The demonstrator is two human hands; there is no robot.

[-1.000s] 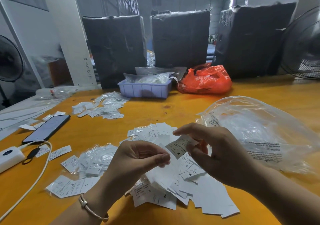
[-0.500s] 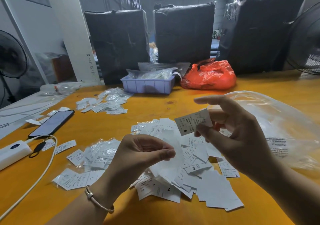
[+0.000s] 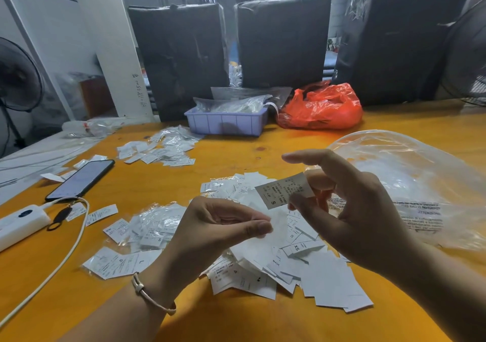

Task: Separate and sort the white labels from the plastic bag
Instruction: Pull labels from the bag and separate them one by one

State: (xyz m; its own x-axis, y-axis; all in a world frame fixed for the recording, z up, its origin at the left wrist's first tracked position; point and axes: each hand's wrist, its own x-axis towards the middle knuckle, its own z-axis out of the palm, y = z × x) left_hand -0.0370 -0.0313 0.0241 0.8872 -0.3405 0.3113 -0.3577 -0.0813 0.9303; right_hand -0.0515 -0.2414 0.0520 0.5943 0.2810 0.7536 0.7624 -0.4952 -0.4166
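Comparing with a second ago, one label (image 3: 285, 189) has been lifted off the pile (image 3: 284, 257) and is pinched up for reading in the right hand (image 3: 352, 210); the left hand (image 3: 223, 226) is curled, apparently pinching another white label. An "S" is printed on it, so the S group is probably next. "XS", "L" and "MADE" can be read below, and "THIS BAG IS NOT" on the bag (image 3: 410, 173) just right.

An orange counter (image 3: 147, 191) fills the lower frame. At centre lies a heap of white labels (image 3: 310, 270), with a clear plastic bag (image 3: 410, 183) at right. Left of centre sit small packets of labels (image 3: 152, 223); further up, another scatter (image 3: 160, 152). A phone (image 3: 81, 179) and white charger (image 3: 21, 222) lie at left. A lilac tray (image 3: 226, 123) and red bag (image 3: 320, 110) sit at upper centre.
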